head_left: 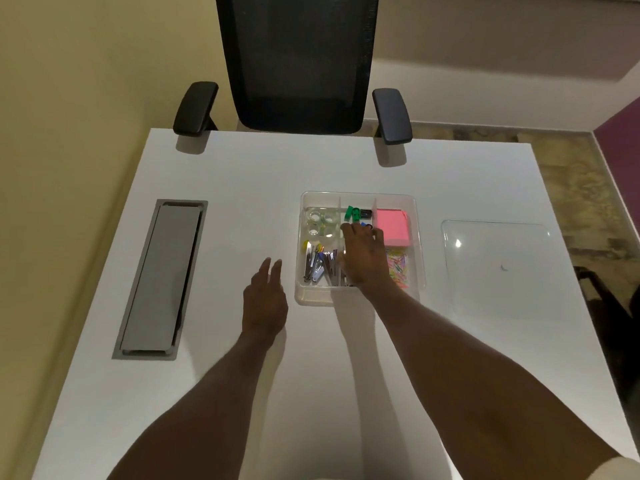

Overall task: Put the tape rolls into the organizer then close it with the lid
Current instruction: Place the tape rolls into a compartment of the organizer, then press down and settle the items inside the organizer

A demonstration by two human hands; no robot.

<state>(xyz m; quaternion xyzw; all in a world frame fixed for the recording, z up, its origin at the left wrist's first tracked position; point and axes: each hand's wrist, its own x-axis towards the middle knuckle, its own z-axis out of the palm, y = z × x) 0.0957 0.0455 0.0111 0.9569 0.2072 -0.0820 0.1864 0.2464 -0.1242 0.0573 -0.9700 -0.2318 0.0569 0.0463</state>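
A clear plastic organizer sits on the white table, a little right of centre. Several clear tape rolls lie in its far left compartment. My right hand hovers over the organizer's middle, palm down, fingers spread, holding nothing that I can see. My left hand rests flat on the table just left of the organizer, fingers apart and empty. The clear lid lies flat on the table to the right of the organizer, apart from it.
Inside the organizer are pink sticky notes, green and black clips, metal clips and coloured paper clips. A grey cable hatch is set into the table at left. A black office chair stands at the far edge.
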